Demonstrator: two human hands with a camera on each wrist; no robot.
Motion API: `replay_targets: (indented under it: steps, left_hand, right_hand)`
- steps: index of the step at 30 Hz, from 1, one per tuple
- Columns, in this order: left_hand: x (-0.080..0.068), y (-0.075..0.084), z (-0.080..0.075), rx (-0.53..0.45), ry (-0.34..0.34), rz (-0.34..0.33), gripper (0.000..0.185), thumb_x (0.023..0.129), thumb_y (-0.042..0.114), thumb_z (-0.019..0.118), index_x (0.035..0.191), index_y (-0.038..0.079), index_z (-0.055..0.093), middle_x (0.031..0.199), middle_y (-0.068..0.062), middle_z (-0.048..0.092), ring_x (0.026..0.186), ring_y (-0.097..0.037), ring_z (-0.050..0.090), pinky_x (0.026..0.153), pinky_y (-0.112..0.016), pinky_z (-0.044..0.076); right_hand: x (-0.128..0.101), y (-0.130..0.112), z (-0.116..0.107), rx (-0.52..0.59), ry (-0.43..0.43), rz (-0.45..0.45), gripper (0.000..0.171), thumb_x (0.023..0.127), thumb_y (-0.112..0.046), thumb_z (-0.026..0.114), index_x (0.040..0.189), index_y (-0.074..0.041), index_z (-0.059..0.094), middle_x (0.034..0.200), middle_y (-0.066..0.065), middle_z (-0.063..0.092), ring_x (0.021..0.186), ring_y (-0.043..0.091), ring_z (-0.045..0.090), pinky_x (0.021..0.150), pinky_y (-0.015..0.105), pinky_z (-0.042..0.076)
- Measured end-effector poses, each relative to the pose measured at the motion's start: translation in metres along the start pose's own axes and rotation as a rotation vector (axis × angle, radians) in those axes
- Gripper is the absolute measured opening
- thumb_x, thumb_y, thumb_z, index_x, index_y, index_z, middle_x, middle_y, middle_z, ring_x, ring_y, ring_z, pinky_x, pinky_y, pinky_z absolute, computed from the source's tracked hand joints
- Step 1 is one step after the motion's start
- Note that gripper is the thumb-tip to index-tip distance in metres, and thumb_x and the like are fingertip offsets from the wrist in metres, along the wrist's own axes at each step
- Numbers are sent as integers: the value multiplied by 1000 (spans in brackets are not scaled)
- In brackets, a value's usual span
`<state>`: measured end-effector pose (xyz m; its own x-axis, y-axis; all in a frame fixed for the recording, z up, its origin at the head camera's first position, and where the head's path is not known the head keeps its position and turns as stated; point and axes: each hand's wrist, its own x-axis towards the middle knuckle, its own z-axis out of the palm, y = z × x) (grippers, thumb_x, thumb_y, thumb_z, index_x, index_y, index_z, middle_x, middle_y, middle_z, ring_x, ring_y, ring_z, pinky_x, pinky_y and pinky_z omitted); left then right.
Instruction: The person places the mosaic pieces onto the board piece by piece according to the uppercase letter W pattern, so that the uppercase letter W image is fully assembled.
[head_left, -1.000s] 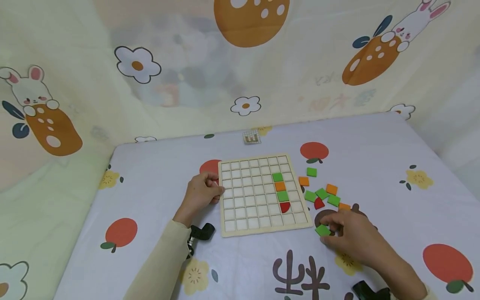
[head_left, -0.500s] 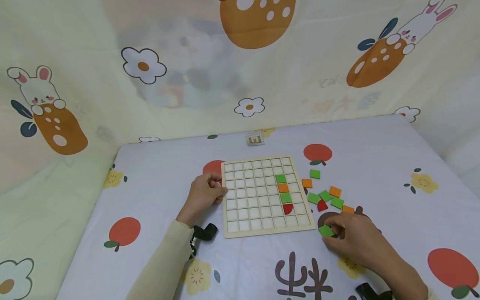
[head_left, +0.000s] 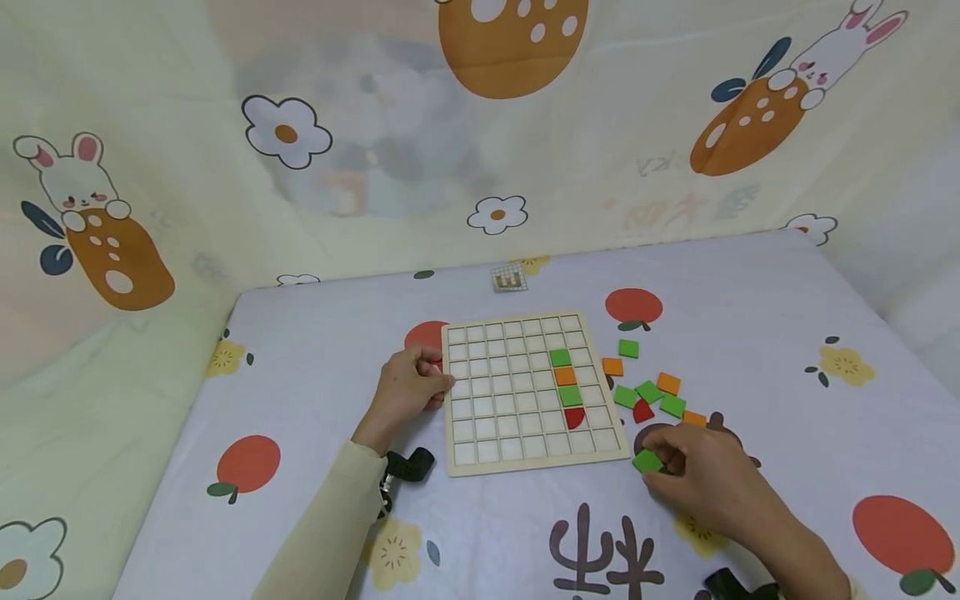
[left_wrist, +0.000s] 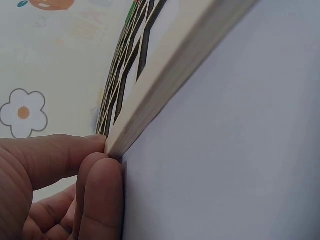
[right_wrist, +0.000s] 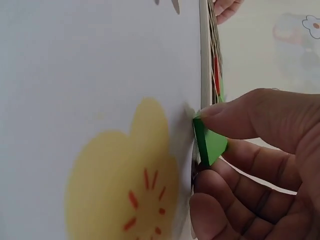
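A wooden grid board (head_left: 525, 396) lies on the patterned tablecloth; one column of it holds two green tiles, an orange tile and a red quarter-round piece (head_left: 574, 417). My left hand (head_left: 408, 387) grips the board's left edge (left_wrist: 150, 95), fingers curled against it. Just right of the board's near corner, my right hand (head_left: 697, 475) pinches a green square tile (head_left: 647, 461) between thumb and fingers (right_wrist: 235, 120); the green square tile (right_wrist: 210, 142) is tilted up off the cloth.
Loose green, orange and red tiles (head_left: 648, 390) are scattered right of the board. A small printed card (head_left: 508, 277) lies at the table's far edge. Black wrist mounts (head_left: 405, 467) sit by both forearms. Cloth walls enclose the table.
The right hand keeps its pinch on the green tile and has barely shifted. The left hand stays on the board's edge.
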<state>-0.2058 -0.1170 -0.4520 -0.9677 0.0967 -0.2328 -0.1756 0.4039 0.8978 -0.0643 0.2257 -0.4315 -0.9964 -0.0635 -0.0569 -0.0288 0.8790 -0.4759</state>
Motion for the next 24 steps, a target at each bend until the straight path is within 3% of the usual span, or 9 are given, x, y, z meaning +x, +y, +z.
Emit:
replay_targets:
  steps: [5,12,16,20,24]
  left_hand:
    - [-1,1,0,-7,-4,-10,37,81,7,78,113,5,59,83,-11,59,64,-18,64,58,-28,57]
    - [0,0,0,-5,-1,-12,37,81,7,78,113,5,59,83,-11,59,63,-18,64,58,-28,57]
    - [0,0,0,-5,-2,-12,37,81,7,78,113,6,59,83,-11,59,64,-18,64,59,-28,57]
    - [0,1,0,0,0,-9,37,81,7,78,113,6,59,84,-11,59,64,-18,64,59,-28,57]
    - [0,1,0,6,1,-8,37,82,7,77,113,5,59,84,-11,59,64,-18,64,59,-28,57]
  right_hand:
    - [-1,1,0,37,7,19,24,71,-14,85,90,-17,71,68,-10,57,66,10,51,55,20,45]
    - [-3,7,-1,109,29,-31,30,75,-10,82,102,-20,74,72,-11,61,62,5,52,54,20,45]
    - [-3,11,-3,156,-2,-23,27,76,-8,81,97,-23,75,77,-10,65,62,5,53,55,20,46]
    - [-3,10,-6,174,-63,12,31,73,-4,79,101,-19,75,81,-7,65,64,8,54,56,20,47]
    - [-2,9,-9,164,-102,-8,33,71,-1,78,101,-15,74,80,-5,63,65,9,54,56,21,48]
